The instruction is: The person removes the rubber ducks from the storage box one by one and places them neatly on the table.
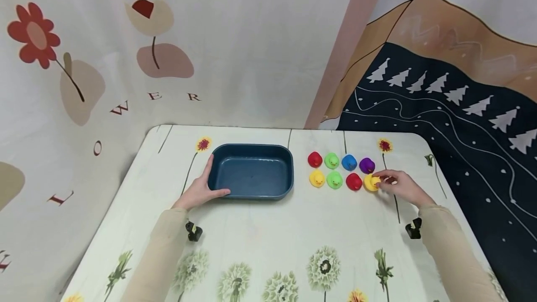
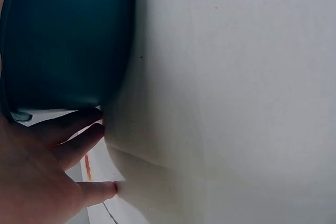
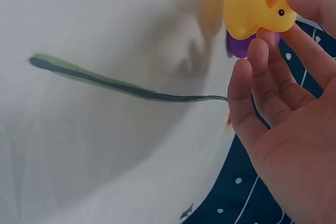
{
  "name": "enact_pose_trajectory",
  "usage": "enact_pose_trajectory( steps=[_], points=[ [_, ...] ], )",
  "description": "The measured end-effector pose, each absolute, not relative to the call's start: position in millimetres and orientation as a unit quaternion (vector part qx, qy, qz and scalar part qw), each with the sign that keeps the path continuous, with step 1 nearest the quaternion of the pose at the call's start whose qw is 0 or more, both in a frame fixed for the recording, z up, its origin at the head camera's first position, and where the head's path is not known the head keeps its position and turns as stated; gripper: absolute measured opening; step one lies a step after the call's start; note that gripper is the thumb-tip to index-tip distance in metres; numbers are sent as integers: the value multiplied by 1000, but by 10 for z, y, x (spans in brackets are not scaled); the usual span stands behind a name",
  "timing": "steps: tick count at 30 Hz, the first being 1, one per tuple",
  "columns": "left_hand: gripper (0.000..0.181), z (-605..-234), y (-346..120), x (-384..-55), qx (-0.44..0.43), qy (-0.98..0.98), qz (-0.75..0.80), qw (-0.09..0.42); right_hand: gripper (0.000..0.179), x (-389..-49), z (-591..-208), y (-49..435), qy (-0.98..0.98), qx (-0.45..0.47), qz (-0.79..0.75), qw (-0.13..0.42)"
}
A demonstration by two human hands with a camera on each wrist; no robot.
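Observation:
A dark blue rectangular basin (image 1: 251, 197) sits on the table left of centre. My left hand (image 1: 203, 191) rests against its left end, thumb along the front rim and index finger up the side. In the left wrist view, the other fingers (image 2: 79, 142) stretch out straight beside the basin wall (image 2: 118, 51). My right hand (image 1: 400, 186) pinches a yellow rubber duck (image 1: 371, 182) between thumb and fingers, at the right end of the front row. The right wrist view shows the yellow duck (image 3: 252, 3) by its head, with a purple duck (image 3: 239, 45) behind it.
Rubber ducks stand in two rows right of the basin: red (image 1: 315, 159), green (image 1: 332, 161), blue (image 1: 349, 162) and purple (image 1: 367, 165) behind; yellow (image 1: 317, 178), green (image 1: 334, 180) and red (image 1: 354, 181) in front. The floral tablecloth (image 1: 268, 236) covers the table.

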State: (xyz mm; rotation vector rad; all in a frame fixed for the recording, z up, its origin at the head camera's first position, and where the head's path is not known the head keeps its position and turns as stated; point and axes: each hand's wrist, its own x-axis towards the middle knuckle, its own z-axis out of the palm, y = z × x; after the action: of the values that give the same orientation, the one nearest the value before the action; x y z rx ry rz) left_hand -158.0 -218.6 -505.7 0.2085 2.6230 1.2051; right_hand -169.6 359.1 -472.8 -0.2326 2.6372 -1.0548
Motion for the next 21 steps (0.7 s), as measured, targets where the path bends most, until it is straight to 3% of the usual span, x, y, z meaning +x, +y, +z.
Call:
enact_pose_trajectory(
  steps=[21],
  points=[
    [119, -5058, -2178, -1599, 75, 900, 411, 127, 42, -1638, -4885, 3613, 915, -39, -369, 160]
  ],
)
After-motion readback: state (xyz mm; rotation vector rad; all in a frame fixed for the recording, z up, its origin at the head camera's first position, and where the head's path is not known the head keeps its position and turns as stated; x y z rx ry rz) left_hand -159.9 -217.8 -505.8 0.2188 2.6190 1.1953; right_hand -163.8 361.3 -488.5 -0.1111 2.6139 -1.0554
